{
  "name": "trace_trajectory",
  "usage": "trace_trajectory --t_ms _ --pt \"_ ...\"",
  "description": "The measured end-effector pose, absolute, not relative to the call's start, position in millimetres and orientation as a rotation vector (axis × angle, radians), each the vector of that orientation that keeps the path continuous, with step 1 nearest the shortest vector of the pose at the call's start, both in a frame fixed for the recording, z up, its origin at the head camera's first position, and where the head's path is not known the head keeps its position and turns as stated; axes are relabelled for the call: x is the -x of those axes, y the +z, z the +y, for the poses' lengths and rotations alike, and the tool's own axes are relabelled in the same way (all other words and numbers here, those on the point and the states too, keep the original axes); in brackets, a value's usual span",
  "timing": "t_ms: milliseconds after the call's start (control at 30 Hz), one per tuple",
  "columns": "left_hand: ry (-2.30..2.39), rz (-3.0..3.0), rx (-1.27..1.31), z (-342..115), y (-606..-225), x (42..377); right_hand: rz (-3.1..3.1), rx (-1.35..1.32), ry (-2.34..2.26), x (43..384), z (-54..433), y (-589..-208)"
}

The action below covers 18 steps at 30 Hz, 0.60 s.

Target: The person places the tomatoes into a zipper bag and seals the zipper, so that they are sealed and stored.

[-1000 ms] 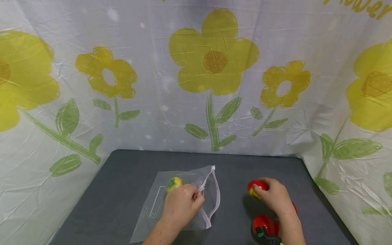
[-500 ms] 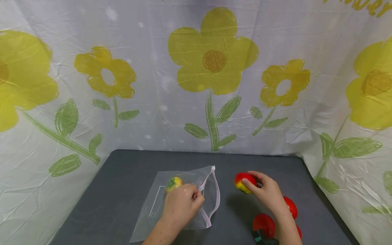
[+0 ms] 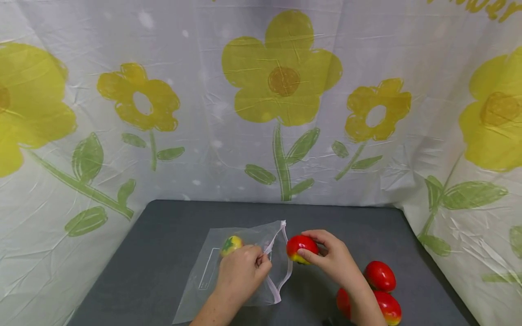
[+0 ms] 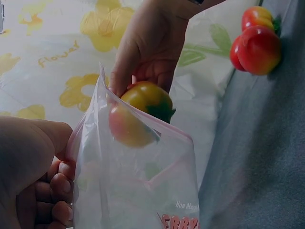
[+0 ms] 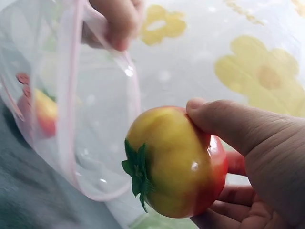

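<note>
My left hand [image 3: 244,269] pinches the upper edge of a clear zip bag [image 3: 191,294], whose pink-rimmed mouth gapes to the right. Inside the bag sits a yellow and red fruit [image 5: 46,114], half covered by the left hand in the head view. A shiny red and yellow toy tomato [image 3: 302,249] is held by my right hand [image 3: 332,256] between thumb and fingers, right at the bag's mouth. Its green leafy top [image 5: 138,171] faces the opening in the right wrist view. Through the film, the left wrist view shows the tomato's lower part.
Two red tomatoes, one [image 3: 380,276] behind the other [image 3: 389,308], lie right of my right forearm. A third tomato [image 3: 343,301] is partly hidden behind that forearm. The dark grey table [image 3: 171,226] ends at a flower-printed curtain [image 3: 208,172].
My right hand has carried the tomato leftward from near the other tomatoes to the bag's mouth. The left hand and the bag have stayed in place.
</note>
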<state>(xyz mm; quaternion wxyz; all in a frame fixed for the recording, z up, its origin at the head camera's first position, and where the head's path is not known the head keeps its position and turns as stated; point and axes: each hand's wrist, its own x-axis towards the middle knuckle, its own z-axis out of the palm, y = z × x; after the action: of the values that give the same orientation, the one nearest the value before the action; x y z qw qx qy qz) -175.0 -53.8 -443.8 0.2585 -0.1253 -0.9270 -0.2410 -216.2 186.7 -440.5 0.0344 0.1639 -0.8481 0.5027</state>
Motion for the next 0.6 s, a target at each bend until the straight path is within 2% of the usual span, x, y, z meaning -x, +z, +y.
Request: trace_trajectory --t_ms 267,600 --pt "-0.656 -2.557 0.342 -54 -443 175 -2.586 -0.781 1.417 216 165 -453" --pt "-0.662 -2.583 0.349 -55 -441 174 -2.644 -0.861 1.244 209 141 -462"
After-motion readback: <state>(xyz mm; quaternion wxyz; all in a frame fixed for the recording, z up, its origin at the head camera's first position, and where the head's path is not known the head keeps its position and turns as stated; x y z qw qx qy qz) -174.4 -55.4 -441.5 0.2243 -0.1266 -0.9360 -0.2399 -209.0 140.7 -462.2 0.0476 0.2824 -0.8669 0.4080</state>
